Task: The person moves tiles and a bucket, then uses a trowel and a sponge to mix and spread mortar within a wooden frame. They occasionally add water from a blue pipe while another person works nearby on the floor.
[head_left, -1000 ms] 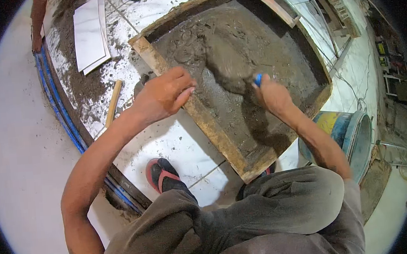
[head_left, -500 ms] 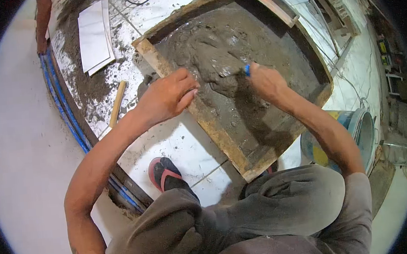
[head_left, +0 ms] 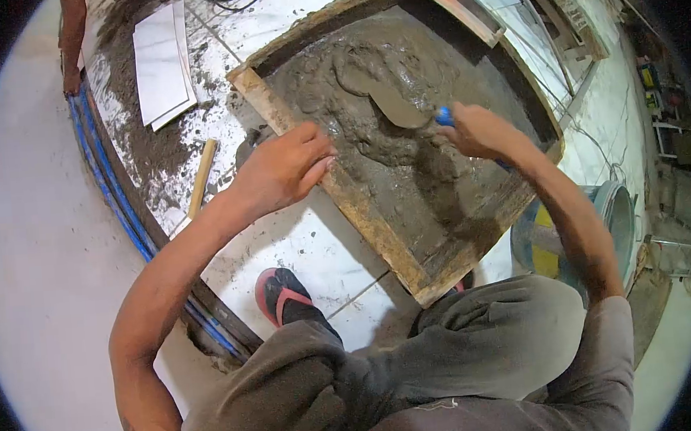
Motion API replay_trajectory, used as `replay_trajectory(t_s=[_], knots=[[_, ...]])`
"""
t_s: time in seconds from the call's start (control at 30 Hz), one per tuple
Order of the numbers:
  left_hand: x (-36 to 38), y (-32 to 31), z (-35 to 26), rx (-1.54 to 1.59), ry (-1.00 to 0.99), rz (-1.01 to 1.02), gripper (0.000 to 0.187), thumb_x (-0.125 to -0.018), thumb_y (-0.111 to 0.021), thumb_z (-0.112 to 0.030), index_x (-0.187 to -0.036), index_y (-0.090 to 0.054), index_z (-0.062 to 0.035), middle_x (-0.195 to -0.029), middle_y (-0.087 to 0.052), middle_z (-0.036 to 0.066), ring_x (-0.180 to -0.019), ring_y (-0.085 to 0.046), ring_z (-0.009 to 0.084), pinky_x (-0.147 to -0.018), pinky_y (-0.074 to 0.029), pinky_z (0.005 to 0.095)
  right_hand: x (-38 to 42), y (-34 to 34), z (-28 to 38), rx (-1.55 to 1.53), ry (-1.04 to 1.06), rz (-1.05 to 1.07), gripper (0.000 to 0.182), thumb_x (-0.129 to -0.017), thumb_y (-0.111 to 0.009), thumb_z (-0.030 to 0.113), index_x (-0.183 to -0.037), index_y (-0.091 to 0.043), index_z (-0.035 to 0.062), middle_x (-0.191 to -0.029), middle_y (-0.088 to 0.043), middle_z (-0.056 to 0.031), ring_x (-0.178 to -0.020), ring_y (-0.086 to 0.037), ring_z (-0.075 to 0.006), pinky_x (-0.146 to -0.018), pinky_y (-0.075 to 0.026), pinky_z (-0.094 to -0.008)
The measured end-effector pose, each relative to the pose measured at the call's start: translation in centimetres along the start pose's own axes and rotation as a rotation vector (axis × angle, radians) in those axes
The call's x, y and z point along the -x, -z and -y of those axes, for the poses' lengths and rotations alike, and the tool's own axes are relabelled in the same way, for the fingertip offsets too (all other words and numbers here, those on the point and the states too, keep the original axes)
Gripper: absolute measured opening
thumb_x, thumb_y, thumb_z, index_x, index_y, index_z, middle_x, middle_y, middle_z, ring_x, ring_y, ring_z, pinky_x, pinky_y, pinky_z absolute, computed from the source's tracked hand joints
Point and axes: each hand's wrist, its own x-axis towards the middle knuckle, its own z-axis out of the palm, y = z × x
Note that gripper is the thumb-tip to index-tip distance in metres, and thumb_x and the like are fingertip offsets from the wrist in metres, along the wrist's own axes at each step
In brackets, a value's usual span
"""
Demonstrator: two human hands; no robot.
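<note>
My right hand [head_left: 480,132] is closed around the blue handle [head_left: 444,116] of a trowel. The trowel's blade [head_left: 399,109], coated in wet mortar, points up and left over the heap of grey mortar [head_left: 373,145] in a shallow wooden mixing box. My left hand [head_left: 290,165] is curled over the box's left wooden edge [head_left: 370,230], thumb and fingers closed on it; part of the grip is hidden.
Across the box's far right corner lies a long float [head_left: 451,4]. A bucket [head_left: 614,221] stands right of the box. White tiles [head_left: 163,64], a wood strip [head_left: 203,177] and blue pipes [head_left: 106,176] are at left, where another person's hand [head_left: 71,78] touches the pipes.
My right hand has moved slightly right and down with the trowel, and the blade now shows more clearly above the mortar. My left hand stays at the box edge.
</note>
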Motion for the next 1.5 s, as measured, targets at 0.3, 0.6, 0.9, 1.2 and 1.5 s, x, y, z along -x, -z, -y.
replay_trajectory(t_s=[0.3, 0.6, 0.9, 1.2, 1.5], knots=[[1.6, 0.4, 1.0, -0.003, 0.038, -0.023, 0.016, -0.089, -0.063, -0.008, -0.105, -0.063, -0.0047, -0.098, -0.058, 0.013, -0.089, -0.062, 0.0315, -0.075, -0.052, 0.0379, 6.0, -3.5, 2.0, -0.428, -0.003, 0.436, 0.049, -0.097, -0.049, 0.051, -0.104, -0.056, 0.0024, -0.081, -0.062, -0.0189, -0.074, -0.064, -0.0319, -0.072, -0.048, -0.0458], [0.5, 1.0, -1.2, 0.015, 0.016, -0.053, 0.015, -0.089, -0.063, -0.008, -0.105, -0.063, -0.0046, -0.097, -0.059, 0.012, -0.089, -0.062, 0.03, -0.075, -0.052, 0.0364, -5.8, -3.7, 8.0, -0.599, -0.297, 0.112, 0.053, -0.097, -0.052, 0.044, -0.091, -0.055, -0.008, -0.073, -0.063, -0.023, -0.062, -0.066, -0.0298, -0.054, -0.05, -0.0426], [1.6, 0.8, 1.3, 0.042, 0.028, -0.07, 0.016, -0.088, -0.063, -0.007, -0.104, -0.062, -0.0053, -0.101, -0.06, 0.012, -0.089, -0.063, 0.0307, -0.076, -0.052, 0.0375, -1.1, 0.7, 2.9, -0.888, -0.434, -0.094, 0.05, -0.096, -0.054, 0.046, -0.082, -0.055, -0.0024, -0.069, -0.062, -0.0156, -0.055, -0.064, -0.0267, -0.052, -0.053, -0.0389], [-0.2, 0.7, -0.2, 0.043, 0.009, -0.038, 0.018, -0.089, -0.063, -0.009, -0.106, -0.061, -0.0049, -0.098, -0.058, 0.014, -0.089, -0.062, 0.0317, -0.075, -0.052, 0.0378, 4.4, -1.4, 0.3, -0.049, -0.196, -0.075, 0.041, -0.09, -0.062, 0.04, -0.1, -0.053, 0.0006, -0.087, -0.064, -0.0274, -0.082, -0.063, -0.0466, -0.071, -0.05, -0.0532], [0.8, 0.8, -0.1, 0.003, 0.011, -0.049, 0.017, -0.089, -0.064, -0.01, -0.105, -0.062, -0.0049, -0.095, -0.057, 0.012, -0.084, -0.062, 0.0297, -0.071, -0.051, 0.0374, 5.1, -5.2, -13.3, 0.092, -0.145, -0.266, 0.033, -0.077, -0.07, 0.022, -0.098, -0.054, 0.0028, -0.089, -0.062, -0.0258, -0.087, -0.061, -0.0455, -0.073, -0.048, -0.0527]])
